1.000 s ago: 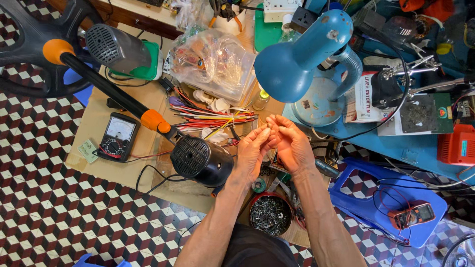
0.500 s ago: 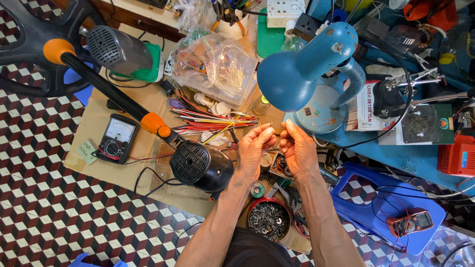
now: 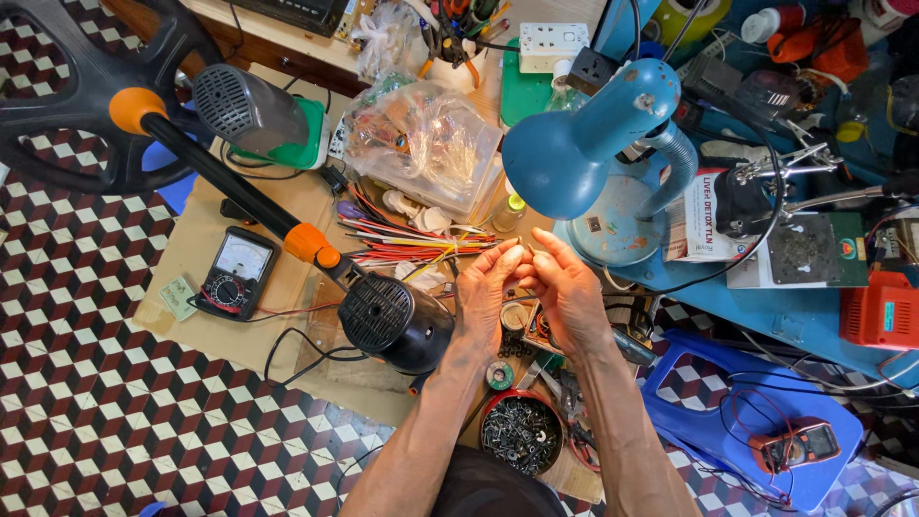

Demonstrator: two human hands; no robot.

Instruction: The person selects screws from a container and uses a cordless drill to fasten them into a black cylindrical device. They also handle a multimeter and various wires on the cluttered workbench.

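Note:
My left hand (image 3: 486,292) and my right hand (image 3: 568,287) are raised together over a cluttered low work board (image 3: 230,330), fingertips pinched on a small thin piece, perhaps a wire end (image 3: 522,251), too small to make out. Just under the blue desk lamp (image 3: 584,144) the fingers of both hands meet. A bundle of coloured wires (image 3: 412,244) lies just left of my hands. A black motor housing (image 3: 394,321) on a black and orange pole (image 3: 230,187) sits by my left wrist.
A black analogue multimeter (image 3: 235,273) lies at the left on the board. A round tin of screws (image 3: 522,433) sits near my forearms. A clear bag of parts (image 3: 421,139), a blue plastic stool (image 3: 756,421) with a small meter (image 3: 795,445), and a red box (image 3: 881,311) surround me.
The view has shifted slightly, so the lamp sits higher and further right. My hands have stayed together, working the small piece between the fingertips.

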